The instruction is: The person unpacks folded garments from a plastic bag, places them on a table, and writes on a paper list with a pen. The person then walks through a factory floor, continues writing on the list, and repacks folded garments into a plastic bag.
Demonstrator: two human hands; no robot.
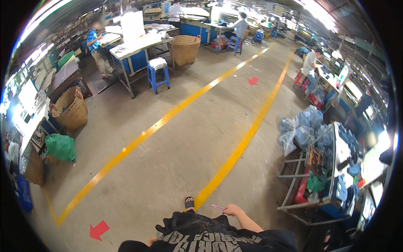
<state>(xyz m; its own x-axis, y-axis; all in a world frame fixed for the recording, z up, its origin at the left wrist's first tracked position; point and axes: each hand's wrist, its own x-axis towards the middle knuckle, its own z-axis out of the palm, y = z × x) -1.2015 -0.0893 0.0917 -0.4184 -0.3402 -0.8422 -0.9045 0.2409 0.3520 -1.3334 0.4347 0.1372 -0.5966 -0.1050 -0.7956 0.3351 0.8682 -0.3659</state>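
1. Right hand (233, 209) out at waist level, fingers pinched narrow on a thin pink stick (218, 207) pointing left, above the concrete floor (176, 155); left hand (151, 241) barely showing beside the black shirt (197, 237), fingers impossible to judge.
2. Sandalled foot (189, 204) by a yellow floor line (235, 153); red arrow (99, 230) painted lower left.
3. Wicker baskets (71, 110), blue stool (158, 74), tables (140, 44) with seated workers; blue bagged bundles (302, 128) at right.
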